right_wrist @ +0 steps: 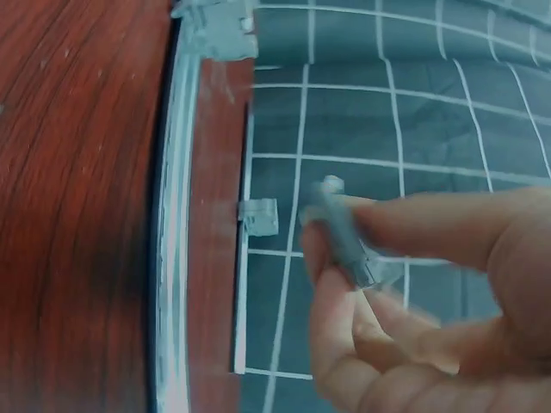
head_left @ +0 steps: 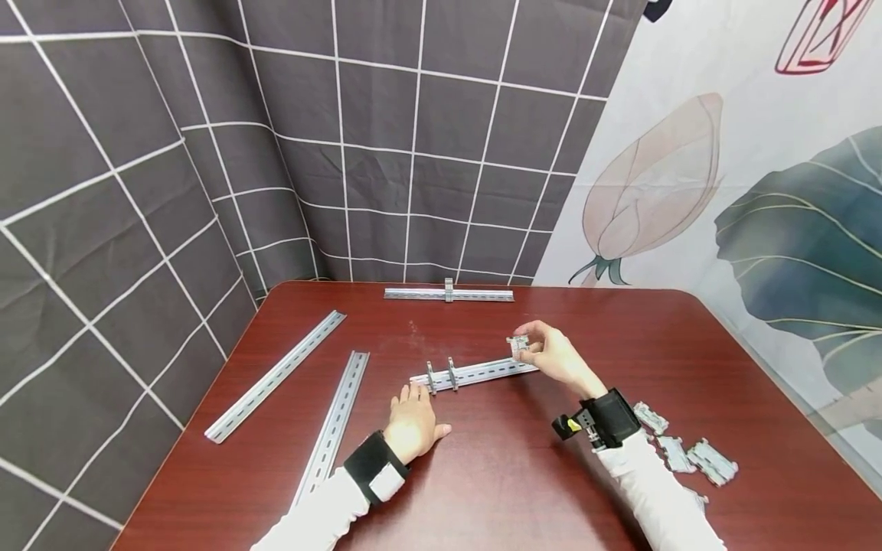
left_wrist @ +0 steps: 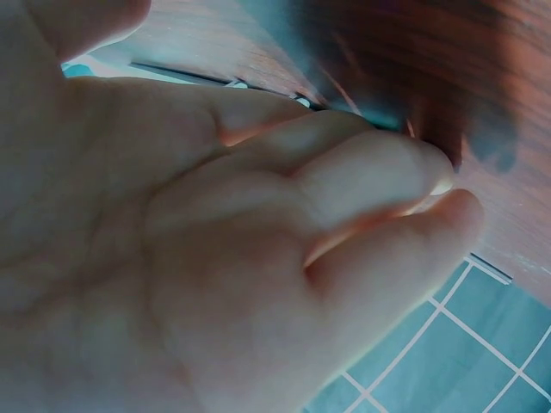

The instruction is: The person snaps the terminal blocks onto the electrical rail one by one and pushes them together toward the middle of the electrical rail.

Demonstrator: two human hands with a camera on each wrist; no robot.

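Observation:
A slotted metal DIN rail (head_left: 485,373) lies across the middle of the table, with two thin grey terminal blocks (head_left: 452,373) standing upright near its left end. My left hand (head_left: 412,425) reaches that left end, fingers straight and fingertips right at the rail; its palm and fingers (left_wrist: 370,181) fill most of the left wrist view. Over the rail's right end, my right hand (head_left: 560,358) pinches another grey terminal block (head_left: 515,346) between thumb and fingers. In the right wrist view this block (right_wrist: 340,232) is slightly blurred and held apart from the rail (right_wrist: 176,232).
At the back edge lies a shorter rail (head_left: 413,294) carrying one block (head_left: 449,290). Two long rails, one farther left (head_left: 276,376) and one nearer (head_left: 334,421), lie slanted on the left. Several loose terminal blocks (head_left: 713,461) sit beside my right forearm. Dark gridded cloth (head_left: 441,153) hangs behind.

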